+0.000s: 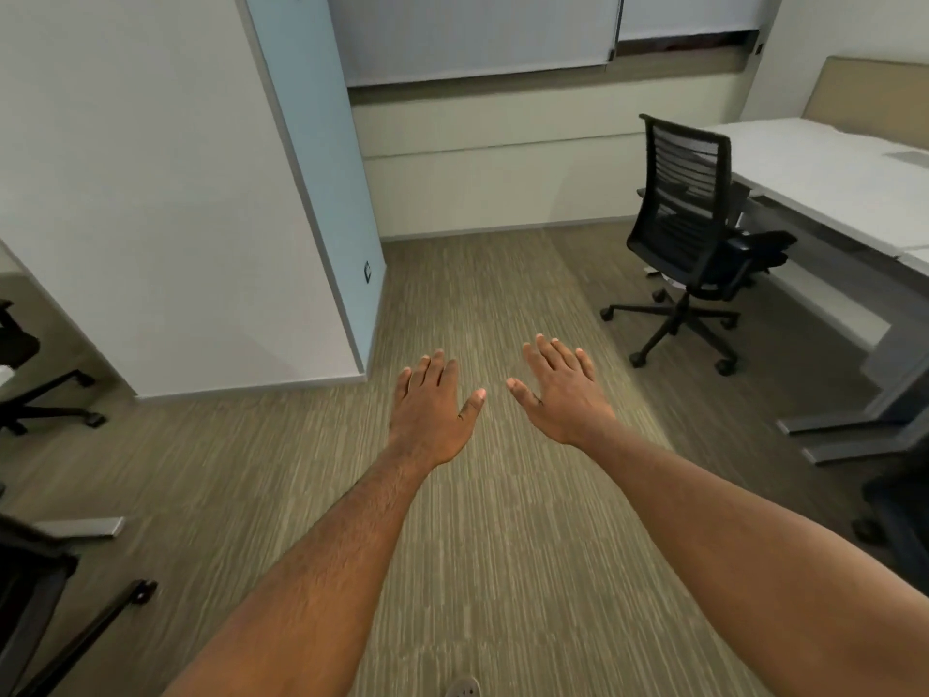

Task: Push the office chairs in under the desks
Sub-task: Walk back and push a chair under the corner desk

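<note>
A black mesh-backed office chair [688, 233] stands on the carpet at the right, its seat turned toward the white desk [824, 178] and its back still out from the desk edge. My left hand [432, 410] and my right hand [563, 394] are stretched out side by side over the carpet, palms down, fingers apart, holding nothing. Both are well short of the chair, which is ahead and to the right. Part of a second black chair [30, 374] shows at the left edge, and another chair's base [890, 515] at the right edge.
A white partition wall with a pale blue end panel [321, 193] juts out at the left. Window blinds and a low wall close off the far side. A dark frame [60, 616] sits at the lower left. Grey desk feet [849, 435] lie on the floor at the right.
</note>
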